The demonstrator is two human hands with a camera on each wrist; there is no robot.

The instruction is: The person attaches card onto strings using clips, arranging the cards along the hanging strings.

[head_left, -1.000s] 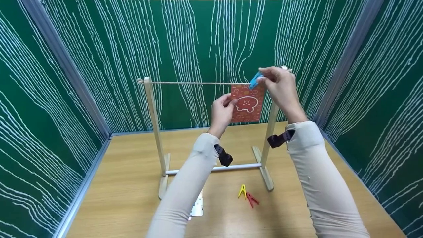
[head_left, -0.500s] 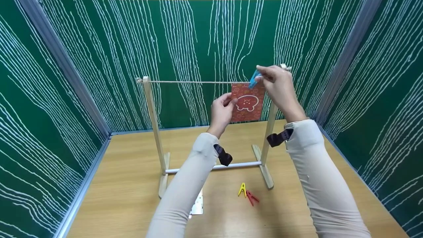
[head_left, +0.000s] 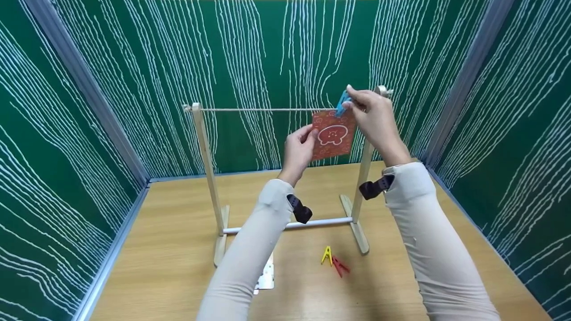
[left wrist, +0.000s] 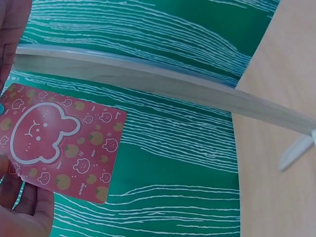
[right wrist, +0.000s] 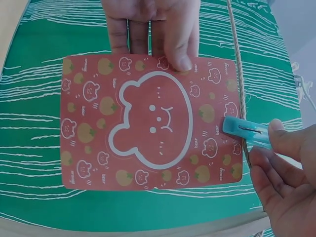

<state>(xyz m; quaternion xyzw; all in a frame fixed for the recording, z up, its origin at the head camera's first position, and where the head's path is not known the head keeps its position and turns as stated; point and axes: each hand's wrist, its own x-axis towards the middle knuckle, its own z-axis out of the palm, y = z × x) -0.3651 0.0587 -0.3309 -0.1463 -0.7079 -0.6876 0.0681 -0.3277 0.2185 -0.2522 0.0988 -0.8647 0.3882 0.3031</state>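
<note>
The red bear-print card (head_left: 332,135) is upright, just to the right of the left hand (head_left: 298,154), which has its thumb on the front face and its fingers behind, so the card is pinched at its left edge. The right hand (head_left: 375,118) is near the upper right part of the same card; its thumb and fingers are clamped together on the handle end of the light-blue clothespin (head_left: 342,104). The tip of this clothespin lies over the card's top edge, where the rope (head_left: 267,109) passes. The rope is stretched across the wooden stand (head_left: 206,165), which stands on the counter (head_left: 169,249). Lower down, well apart from both hands, the yellow clothespin (head_left: 327,254) and the red clothespin (head_left: 340,266) lie side by side. A white spotted item (head_left: 266,278) is partly hidden by the left sleeve (head_left: 250,249).
</note>
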